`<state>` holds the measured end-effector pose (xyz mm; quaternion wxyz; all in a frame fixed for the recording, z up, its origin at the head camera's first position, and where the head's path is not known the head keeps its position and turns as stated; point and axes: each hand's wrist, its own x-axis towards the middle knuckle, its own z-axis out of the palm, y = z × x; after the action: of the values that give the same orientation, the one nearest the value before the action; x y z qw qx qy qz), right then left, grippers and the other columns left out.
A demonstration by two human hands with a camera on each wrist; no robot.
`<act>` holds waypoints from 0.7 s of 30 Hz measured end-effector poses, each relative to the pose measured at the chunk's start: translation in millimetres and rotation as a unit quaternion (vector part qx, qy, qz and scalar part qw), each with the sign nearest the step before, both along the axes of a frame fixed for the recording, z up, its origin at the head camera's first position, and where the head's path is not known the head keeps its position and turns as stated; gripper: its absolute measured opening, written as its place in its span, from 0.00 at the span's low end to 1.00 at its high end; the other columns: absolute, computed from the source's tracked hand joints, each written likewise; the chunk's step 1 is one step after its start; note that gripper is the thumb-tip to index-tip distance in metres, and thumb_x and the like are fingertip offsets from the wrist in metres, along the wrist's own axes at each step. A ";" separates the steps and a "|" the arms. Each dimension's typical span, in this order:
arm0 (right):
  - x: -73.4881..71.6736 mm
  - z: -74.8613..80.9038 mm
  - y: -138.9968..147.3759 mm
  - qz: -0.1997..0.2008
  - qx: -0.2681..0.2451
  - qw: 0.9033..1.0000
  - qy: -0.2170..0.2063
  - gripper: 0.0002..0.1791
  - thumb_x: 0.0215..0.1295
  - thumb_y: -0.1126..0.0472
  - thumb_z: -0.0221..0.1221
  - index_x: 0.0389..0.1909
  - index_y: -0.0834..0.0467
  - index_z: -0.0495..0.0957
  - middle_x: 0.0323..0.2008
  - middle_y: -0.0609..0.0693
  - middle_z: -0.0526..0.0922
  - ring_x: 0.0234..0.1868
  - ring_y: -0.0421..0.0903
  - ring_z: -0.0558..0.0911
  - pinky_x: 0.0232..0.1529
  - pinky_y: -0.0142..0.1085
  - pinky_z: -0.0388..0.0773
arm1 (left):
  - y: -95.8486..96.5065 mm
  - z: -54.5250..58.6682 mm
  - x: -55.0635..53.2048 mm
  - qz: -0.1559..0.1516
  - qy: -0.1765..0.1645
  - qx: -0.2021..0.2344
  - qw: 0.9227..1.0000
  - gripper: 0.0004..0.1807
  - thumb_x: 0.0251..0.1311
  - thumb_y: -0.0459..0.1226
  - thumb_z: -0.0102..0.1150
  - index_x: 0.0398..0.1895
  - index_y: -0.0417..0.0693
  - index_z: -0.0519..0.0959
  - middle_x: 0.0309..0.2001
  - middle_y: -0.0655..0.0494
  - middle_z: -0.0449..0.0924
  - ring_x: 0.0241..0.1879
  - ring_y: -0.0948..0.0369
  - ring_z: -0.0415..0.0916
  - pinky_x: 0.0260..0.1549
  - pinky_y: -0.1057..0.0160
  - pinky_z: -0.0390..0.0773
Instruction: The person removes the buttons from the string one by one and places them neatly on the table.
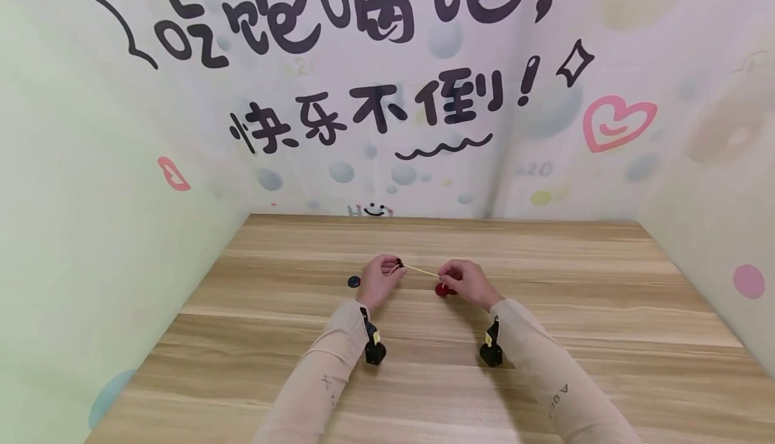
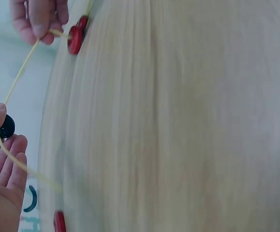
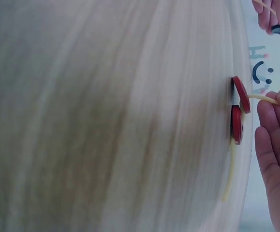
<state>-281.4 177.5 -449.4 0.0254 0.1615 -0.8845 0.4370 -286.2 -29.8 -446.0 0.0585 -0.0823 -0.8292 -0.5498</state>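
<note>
A thin yellow cord (image 1: 422, 270) runs taut between the two hands. My left hand (image 1: 379, 281) pinches a small black disc (image 2: 7, 126) together with the cord, and a loose cord end hangs below it in the left wrist view. To the right, my right hand (image 1: 471, 284) pinches the cord between thumb and fingertips. Just below those fingertips, two red button-like discs (image 3: 237, 124) sit on the cord against the table. From them, a cord tail (image 3: 228, 174) trails away. Whether the cord passes through the black disc is hidden by the fingers.
A dark disc (image 1: 354, 282) lies on the wooden table (image 1: 545, 249) just left of the left hand. A red-edged disc (image 2: 59, 221) shows low in the left wrist view. Printed cloth walls (image 1: 375, 181) close off the table's back and sides.
</note>
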 end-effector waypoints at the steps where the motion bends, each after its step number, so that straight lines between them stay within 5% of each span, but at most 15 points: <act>1: 0.1 -0.1 0.1 -0.001 0.001 1.000 -0.002 0.02 0.56 0.70 0.56 0.31 0.64 0.77 0.26 0.51 0.79 0.28 0.42 0.77 0.27 0.30 0.74 | -2.6 1.0 -0.1 -0.001 -0.002 0.001 1.000 0.15 0.51 0.33 0.60 0.42 0.34 0.74 0.37 0.45 0.77 0.39 0.54 0.74 0.40 0.61 0.74; 10: -0.5 -0.6 -0.6 0.000 0.013 1.000 0.004 0.02 0.57 0.69 0.56 0.31 0.63 0.77 0.27 0.50 0.79 0.29 0.42 0.76 0.29 0.31 0.73 | -32.9 -4.2 -8.5 0.012 0.015 -0.005 1.000 0.15 0.50 0.31 0.61 0.40 0.32 0.74 0.37 0.42 0.78 0.38 0.52 0.76 0.38 0.61 0.75; 21: -2.1 -2.0 0.5 0.000 0.023 1.000 0.012 0.02 0.57 0.68 0.56 0.30 0.63 0.77 0.27 0.50 0.79 0.29 0.42 0.76 0.30 0.33 0.72 | -61.9 5.4 -5.5 0.021 0.012 -0.037 0.999 0.16 0.49 0.28 0.60 0.42 0.29 0.73 0.37 0.39 0.76 0.38 0.49 0.75 0.40 0.58 0.74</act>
<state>-283.5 178.0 -451.5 0.0326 0.1674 -0.8939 0.4147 -291.7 -91.7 -440.6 0.0767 -0.0739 -0.8496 -0.5165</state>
